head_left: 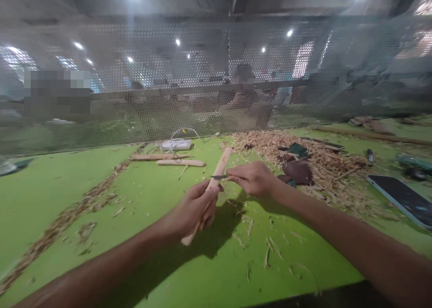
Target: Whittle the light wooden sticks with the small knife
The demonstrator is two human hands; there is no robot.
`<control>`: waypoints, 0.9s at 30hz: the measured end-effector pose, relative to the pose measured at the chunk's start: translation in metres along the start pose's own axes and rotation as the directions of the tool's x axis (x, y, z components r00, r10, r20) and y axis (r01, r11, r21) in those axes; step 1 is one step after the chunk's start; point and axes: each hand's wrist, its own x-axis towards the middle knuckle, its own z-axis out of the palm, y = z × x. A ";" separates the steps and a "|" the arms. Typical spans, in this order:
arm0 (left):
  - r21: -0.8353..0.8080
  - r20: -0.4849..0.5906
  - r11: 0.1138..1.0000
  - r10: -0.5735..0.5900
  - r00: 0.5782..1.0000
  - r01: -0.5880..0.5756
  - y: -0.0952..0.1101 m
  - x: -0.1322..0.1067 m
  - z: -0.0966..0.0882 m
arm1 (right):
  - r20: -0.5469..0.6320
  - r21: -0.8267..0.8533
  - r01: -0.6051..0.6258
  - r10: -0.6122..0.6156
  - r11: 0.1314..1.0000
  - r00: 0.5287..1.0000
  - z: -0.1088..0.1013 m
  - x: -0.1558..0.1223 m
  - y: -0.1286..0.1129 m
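Observation:
My left hand (199, 207) is wrapped round a pale flat strip of wood (221, 162), which slants up and away over the green table. In the fingers of my right hand (253, 177) is a small knife (219, 177); its dark blade lies across the wood just above my left fingers. The knife's handle is mostly hidden by my right hand. Thin curled wood shavings (266, 254) are scattered on the table below my hands.
Beyond my hands lie two carved wooden pieces (181, 163) and a white power strip (176, 145) with a cable. A large heap of shavings (270, 141) holds dark sandpaper-like scraps (299, 172). A phone (401, 198) rests at right. A perforated metal screen (189, 96) stands behind the table (151, 254).

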 end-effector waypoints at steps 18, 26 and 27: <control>0.055 0.017 0.998 -0.024 1.000 0.023 0.002 -0.007 -0.004 | -0.443 0.115 -0.521 0.513 0.846 0.735 -0.066 -0.017 0.068; -0.154 -0.013 0.988 0.027 1.000 -0.028 0.000 0.009 -0.008 | -0.081 0.200 -0.448 0.470 0.872 0.879 -0.028 -0.002 0.023; -0.163 -0.011 0.986 0.026 1.000 -0.027 0.000 0.008 -0.008 | -0.023 0.219 -0.426 0.441 0.878 0.897 -0.022 -0.001 0.016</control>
